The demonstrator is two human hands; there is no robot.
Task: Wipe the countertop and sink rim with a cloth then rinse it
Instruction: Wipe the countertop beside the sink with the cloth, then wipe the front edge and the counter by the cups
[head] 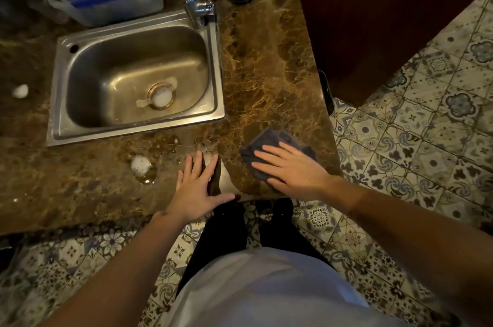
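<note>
Brown marble countertop (266, 65) is what I am working on: nearest me, my right hand (290, 166) presses flat, fingers spread, on the dark grey cloth (269, 140) just right of the sink's near corner, while my left hand (198, 185) rests spread and empty at the counter's front edge. I judge a hasty sweep could push the foam blob (140, 165) and water just in front of the sink (133, 76) off the edge onto the tiled floor (400, 166), or miss its rim. Behind the sink, I can read no writing or labels.
</note>
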